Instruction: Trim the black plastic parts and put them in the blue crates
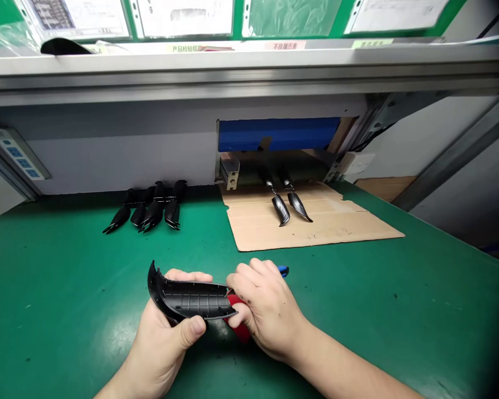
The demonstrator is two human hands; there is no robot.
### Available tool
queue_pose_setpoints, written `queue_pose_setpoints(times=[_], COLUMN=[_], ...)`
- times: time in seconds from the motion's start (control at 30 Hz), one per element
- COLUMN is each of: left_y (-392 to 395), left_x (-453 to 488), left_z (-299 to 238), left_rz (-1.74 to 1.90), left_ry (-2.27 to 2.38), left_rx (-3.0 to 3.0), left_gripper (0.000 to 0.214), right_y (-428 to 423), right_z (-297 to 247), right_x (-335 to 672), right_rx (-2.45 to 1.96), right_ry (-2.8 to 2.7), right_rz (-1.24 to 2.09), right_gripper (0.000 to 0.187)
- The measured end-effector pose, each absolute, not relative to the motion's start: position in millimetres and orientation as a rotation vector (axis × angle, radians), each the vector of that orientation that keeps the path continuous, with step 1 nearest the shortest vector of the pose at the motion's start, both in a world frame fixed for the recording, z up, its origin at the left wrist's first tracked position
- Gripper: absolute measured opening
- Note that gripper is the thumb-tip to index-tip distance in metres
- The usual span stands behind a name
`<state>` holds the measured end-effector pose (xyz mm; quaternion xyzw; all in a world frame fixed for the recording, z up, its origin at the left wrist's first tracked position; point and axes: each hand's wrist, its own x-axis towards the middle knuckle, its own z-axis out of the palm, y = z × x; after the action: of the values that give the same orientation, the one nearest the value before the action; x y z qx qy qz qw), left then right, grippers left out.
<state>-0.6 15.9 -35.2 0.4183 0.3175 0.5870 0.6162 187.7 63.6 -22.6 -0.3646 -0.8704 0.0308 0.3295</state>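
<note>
My left hand (166, 338) grips a curved black plastic part (187, 296), ribbed inner side up, thumb over its near edge and fingers behind it. My right hand (266, 307) is closed on a red-handled tool (239, 327) whose blue end (283, 270) sticks out past my fingers. The tool's tip meets the right end of the part. Both hands hover low over the green bench mat (66, 299) near its front.
Several finished black parts (149, 209) lie in a row at the back left. Two more black parts (289, 205) rest on a cardboard sheet (316, 227) below a blue-lined chute opening (278, 133). A metal shelf rail (249, 72) with document sleeves runs overhead.
</note>
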Motion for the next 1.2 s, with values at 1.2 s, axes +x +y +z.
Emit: queue_pose_setpoints(times=[1.2], left_y=[11.7], left_x=[10.2], left_z=[-21.9], left_rz=[1.408], left_ry=[0.726], left_rx=[0.719], left_gripper=[0.041], right_y=[65.1], right_z=[-22.2], right_x=[194.0], right_rx=[-0.701], right_ry=[-2.231], right_rz=[0.817], right_gripper=[0.066])
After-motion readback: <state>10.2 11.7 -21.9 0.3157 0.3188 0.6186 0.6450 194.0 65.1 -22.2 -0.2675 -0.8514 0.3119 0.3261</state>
